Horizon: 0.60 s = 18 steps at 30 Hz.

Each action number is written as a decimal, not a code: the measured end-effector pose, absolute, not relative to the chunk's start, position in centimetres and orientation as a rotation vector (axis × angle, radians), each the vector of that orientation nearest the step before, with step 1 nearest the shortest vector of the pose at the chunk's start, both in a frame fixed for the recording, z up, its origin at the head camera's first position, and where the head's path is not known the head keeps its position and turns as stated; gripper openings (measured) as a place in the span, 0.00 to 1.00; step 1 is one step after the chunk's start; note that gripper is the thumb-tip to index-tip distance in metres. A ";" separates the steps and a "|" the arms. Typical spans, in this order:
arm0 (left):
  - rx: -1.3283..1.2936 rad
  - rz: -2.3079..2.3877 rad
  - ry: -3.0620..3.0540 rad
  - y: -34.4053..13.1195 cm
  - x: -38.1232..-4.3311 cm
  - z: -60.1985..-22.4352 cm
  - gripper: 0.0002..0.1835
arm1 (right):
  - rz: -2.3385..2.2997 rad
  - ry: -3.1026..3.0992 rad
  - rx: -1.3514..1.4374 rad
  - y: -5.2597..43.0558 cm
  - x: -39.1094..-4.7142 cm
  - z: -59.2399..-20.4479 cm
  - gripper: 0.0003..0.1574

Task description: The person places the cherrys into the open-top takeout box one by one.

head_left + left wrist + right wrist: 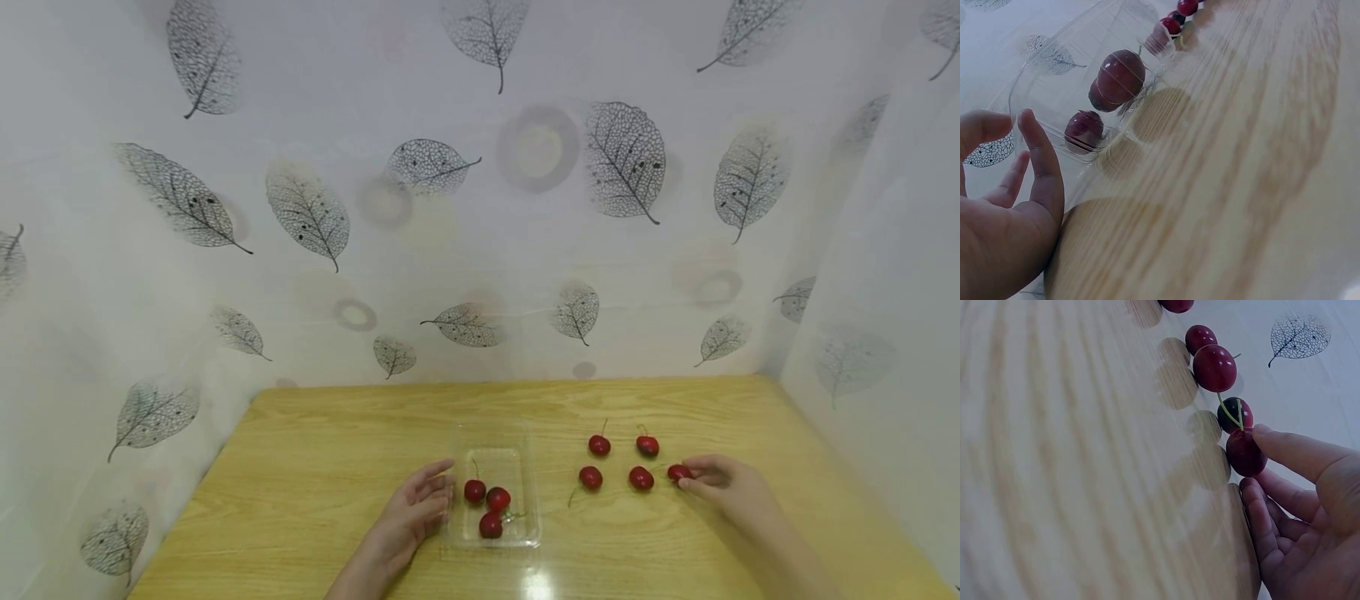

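On the wooden table stands a clear plastic box (pixel 528 533) with three dark red cherries (pixel 491 525) inside. My left hand (pixel 412 512) lies beside the box's left wall, fingers loosely bent and fingertips right at the plastic. In the left wrist view, the fingertips (pixel 1027 119) overlap the near end of the box. At the right, my right hand (pixel 731 487) pinches a cherry (pixel 1246 453) between thumb and fingers. A green stem rises from this cherry, close by its neighbours. Several other cherries (pixel 641 478) lie between the box and that hand.
The loose cherries stand in two short rows, some with stems showing. A pale cloth (pixel 510 250) printed with leaves hangs behind the table (pixel 337 433) and along both sides. Light glares off the table near its front edge.
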<state>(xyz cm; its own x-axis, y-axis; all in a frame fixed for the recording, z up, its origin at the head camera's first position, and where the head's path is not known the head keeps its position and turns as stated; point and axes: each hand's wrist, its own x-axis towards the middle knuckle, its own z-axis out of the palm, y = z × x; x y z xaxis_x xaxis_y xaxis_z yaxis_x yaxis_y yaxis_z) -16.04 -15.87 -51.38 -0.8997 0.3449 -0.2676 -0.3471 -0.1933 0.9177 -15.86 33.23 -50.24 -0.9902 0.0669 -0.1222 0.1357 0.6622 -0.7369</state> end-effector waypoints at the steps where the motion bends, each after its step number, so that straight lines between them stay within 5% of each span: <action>1: -0.003 2.131 1.643 -15.9 -16.0 -51.4 0.35 | -1.240 2.789 0.171 33.2 -15.9 -50.2 0.30; 18: 0.011 2.119 1.659 -15.9 -16.0 -51.4 0.37 | -1.172 2.788 0.161 33.1 -15.9 -49.9 0.29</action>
<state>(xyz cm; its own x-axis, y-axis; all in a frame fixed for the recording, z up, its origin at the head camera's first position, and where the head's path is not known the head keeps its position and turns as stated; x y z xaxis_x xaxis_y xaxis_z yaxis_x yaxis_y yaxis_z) -15.97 -15.93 -51.43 -0.9002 0.3477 -0.2621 -0.3380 -0.1783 0.9241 -15.94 33.07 -49.86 -0.9880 0.0542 -0.1447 0.1413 0.6957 -0.7043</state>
